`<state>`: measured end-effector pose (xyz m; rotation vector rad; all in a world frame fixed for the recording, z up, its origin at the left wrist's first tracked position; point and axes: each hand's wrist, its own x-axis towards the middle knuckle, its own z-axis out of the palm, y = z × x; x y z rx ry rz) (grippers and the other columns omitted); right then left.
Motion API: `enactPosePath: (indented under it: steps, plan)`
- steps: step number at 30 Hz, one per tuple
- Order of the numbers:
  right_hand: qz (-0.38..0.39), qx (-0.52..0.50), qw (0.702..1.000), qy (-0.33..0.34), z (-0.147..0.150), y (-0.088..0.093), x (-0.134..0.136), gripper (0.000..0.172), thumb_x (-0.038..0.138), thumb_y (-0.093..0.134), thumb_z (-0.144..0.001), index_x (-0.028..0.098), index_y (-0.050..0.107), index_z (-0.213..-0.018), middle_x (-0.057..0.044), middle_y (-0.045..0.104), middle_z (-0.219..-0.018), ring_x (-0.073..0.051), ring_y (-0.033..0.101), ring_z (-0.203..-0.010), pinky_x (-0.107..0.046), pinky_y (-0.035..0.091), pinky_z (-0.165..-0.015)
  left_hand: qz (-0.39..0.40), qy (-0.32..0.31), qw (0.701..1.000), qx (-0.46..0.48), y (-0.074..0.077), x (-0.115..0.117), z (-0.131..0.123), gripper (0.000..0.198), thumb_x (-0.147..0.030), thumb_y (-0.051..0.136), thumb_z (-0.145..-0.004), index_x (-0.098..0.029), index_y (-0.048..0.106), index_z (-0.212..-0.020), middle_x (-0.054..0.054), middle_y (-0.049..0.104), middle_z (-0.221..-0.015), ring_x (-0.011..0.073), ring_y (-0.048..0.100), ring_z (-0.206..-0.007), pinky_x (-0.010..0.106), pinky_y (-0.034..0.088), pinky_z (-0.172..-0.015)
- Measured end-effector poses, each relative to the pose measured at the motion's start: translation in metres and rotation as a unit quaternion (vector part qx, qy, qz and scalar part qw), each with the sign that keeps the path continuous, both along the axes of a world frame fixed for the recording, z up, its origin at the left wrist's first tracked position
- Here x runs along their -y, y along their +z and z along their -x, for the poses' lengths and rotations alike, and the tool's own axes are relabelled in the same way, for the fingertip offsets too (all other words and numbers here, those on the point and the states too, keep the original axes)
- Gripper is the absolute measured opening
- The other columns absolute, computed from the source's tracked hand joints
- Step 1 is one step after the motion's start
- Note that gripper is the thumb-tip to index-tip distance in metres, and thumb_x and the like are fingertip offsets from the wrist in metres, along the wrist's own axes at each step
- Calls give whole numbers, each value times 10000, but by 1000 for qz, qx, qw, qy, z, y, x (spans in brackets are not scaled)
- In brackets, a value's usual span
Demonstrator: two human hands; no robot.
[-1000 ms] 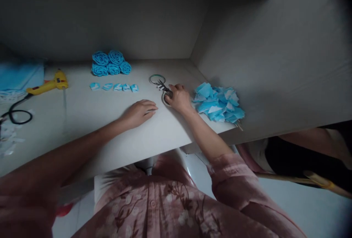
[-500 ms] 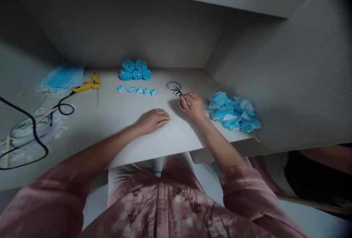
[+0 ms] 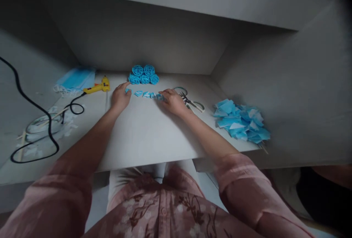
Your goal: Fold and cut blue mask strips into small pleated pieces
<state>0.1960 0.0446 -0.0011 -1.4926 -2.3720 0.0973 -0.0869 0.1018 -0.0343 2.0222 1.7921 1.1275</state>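
Observation:
A short row of small folded blue-and-white pieces [image 3: 146,94] lies across the table. My left hand [image 3: 120,98] is at the row's left end, thumb and fingers apart around the outermost piece. My right hand [image 3: 174,102] rests at the other end, its outstretched fingertips touching the last piece and partly hiding it. Just right of that hand, scissors [image 3: 194,103] with pale handles lie on the table, overlapping a thin green ring [image 3: 182,91]. Behind the row, several blue crepe-like rosettes [image 3: 144,79] are stacked in two tiers.
Left of the rosettes lie a yellow glue gun [image 3: 97,86] and blue face masks [image 3: 77,78]. The gun's black cord [image 3: 49,128] loops past scraps and sticks. A ruffled blue-and-white bunch [image 3: 242,120] sits at right. Grey panels [image 3: 137,40] enclose the table [image 3: 143,135].
My right hand has let go of the scissors, which now lie on the table, and moved left to the row. My left hand has moved forward and left to the row's other end.

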Motion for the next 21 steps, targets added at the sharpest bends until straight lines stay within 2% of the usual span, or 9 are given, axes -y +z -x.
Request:
enactPosePath:
  steps: [4, 7, 15, 18, 21]
  plan:
    - [37, 27, 999, -9, 15, -5, -18, 568, 306, 721, -1030, 196, 628, -1579, -158, 695, -1506, -347, 585, -1390, -423, 473, -1146, 54, -28, 996, -64, -8, -5, 5, 626, -219, 546, -990, -74, 603, -1596, 213, 641, -1606, 363, 629, -1470, 483, 444, -1281]
    - [55, 26, 998, -20, 21, -6, -31, 535, 318, 729, -1037, 194, 651, -1551, -165, 720, -1471, -340, 617, -1357, -409, 492, -1111, 61, -44, 993, -95, -9, -4, 2, 602, -181, 545, -978, -92, 647, -1565, 187, 659, -1595, 364, 634, -1470, 480, 446, -1281]
    - [50, 27, 997, -48, 22, -4, -71, 441, 250, 666, -1058, 182, 699, -1492, -156, 739, -1420, -285, 652, -1318, -347, 500, -1054, 30, -104, 993, -37, -4, 0, -7, 557, -177, 577, -938, -143, 710, -1477, 138, 699, -1548, 289, 654, -1424, 426, 454, -1278]
    - [39, 19, 998, -44, 24, -1, -74, 464, 287, 646, -1072, 168, 681, -1519, -162, 716, -1470, -310, 622, -1353, -387, 482, -1112, -8, -68, 998, -9, -3, -4, 0, 522, -154, 549, -934, -192, 747, -1415, 111, 712, -1521, 275, 632, -1441, 421, 423, -1302]
    - [32, 12, 999, 3, 32, 0, -70, 521, 336, 695, -1052, 195, 656, -1552, -131, 677, -1555, -306, 578, -1425, -389, 425, -1197, -3, -6, 1000, -12, -5, -8, 10, 531, -150, 541, -920, -166, 746, -1410, 133, 723, -1485, 293, 636, -1418, 420, 423, -1291]
